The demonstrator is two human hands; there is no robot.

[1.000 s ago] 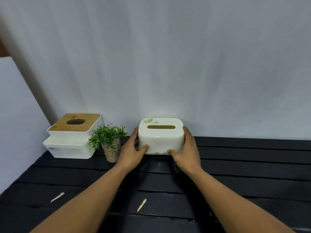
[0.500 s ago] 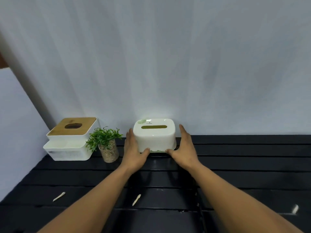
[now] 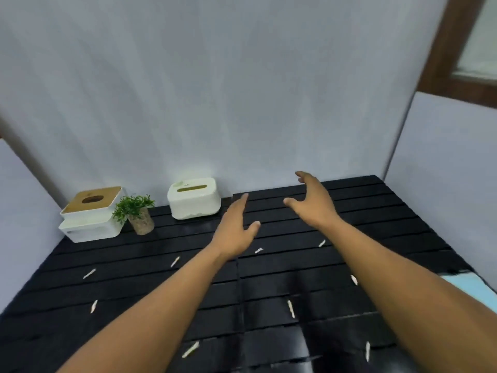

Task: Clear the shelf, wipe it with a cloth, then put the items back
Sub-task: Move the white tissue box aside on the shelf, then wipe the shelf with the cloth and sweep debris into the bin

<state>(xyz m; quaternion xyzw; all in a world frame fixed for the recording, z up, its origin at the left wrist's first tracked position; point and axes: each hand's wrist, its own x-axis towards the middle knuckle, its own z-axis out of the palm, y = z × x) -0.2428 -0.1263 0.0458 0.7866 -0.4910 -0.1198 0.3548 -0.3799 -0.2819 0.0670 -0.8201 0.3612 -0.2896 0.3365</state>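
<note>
A white tissue box (image 3: 193, 201) with a gold slot stands at the back of the black slatted shelf (image 3: 376, 227), against the white backdrop. To its left are a small green potted plant (image 3: 136, 214) and a white box with a wooden lid (image 3: 90, 214) stacked on a white tray. My left hand (image 3: 236, 230) hovers open just right of the tissue box, not touching it. My right hand (image 3: 312, 201) is open further right, above the bare slats, holding nothing.
Several small white scraps (image 3: 291, 309) lie scattered over the black slats. White panels close in the left and right sides. A light blue thing (image 3: 468, 285) shows at the right edge. A brown wooden frame (image 3: 441, 49) stands at the upper right.
Both hands let go of the white tissue box, which now stands at the back of the shelf. My hands moved right and away from it, and the view swung right.
</note>
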